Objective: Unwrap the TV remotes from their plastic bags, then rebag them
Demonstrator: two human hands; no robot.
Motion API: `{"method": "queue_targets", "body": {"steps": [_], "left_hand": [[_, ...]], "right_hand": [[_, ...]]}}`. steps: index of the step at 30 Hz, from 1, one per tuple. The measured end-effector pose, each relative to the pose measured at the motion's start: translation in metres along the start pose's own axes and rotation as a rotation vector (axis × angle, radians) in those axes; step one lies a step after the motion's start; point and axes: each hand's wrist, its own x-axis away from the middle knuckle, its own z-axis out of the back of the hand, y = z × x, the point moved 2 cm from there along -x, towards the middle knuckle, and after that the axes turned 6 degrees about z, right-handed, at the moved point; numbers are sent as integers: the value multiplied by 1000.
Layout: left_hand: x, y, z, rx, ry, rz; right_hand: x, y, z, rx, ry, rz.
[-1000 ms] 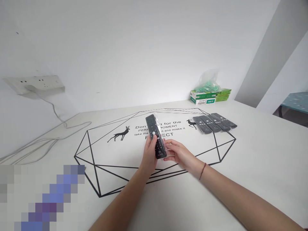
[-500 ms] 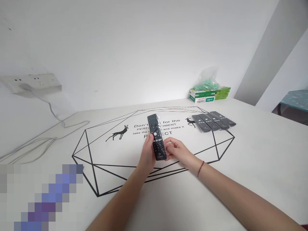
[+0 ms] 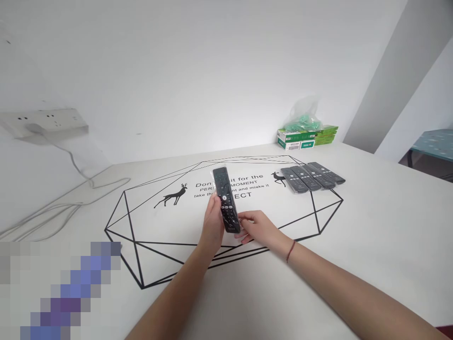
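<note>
A black remote control (image 3: 226,200) in a clear plastic sleeve is raised over the table, its buttons facing me and its top leaning slightly left. My left hand (image 3: 213,224) is closed around its left edge, thumb on the side and the other fingers hidden behind. At the lower right edge, my right hand (image 3: 256,227) has its fingers curled against the remote and its sleeve; some fingertips are hidden. To the right, several more wrapped remote controls (image 3: 313,177) lie side by side in an overlapping row.
The white table (image 3: 318,288) bears printed black lines, lettering and deer. Green and white boxes (image 3: 297,137) stand at the back right, a plastic bag (image 3: 302,115) on top. A white cable (image 3: 72,160) runs from the wall socket (image 3: 53,123) onto the table's left side. Pixelation covers the lower left.
The remote has turned a little, and its loose sleeve edge now shows at the upper left rather than along the right. My right hand has shifted slightly left and down.
</note>
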Motion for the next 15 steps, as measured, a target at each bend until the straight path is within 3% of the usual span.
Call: {"method": "queue_targets", "body": {"steps": [3,8,12,15], "left_hand": [[-4,3,4,46,52,17],[-8,5,9,160,162,175],[-10,15,14,246,252,133],[-10,24,17,262,251,93]], "right_hand": [[1,2,-3,45,-20,-23],[2,-3,-2,212,-14,31],[4,-9,0,294,18,114],[7,-8,-5,162,-86,79]]}}
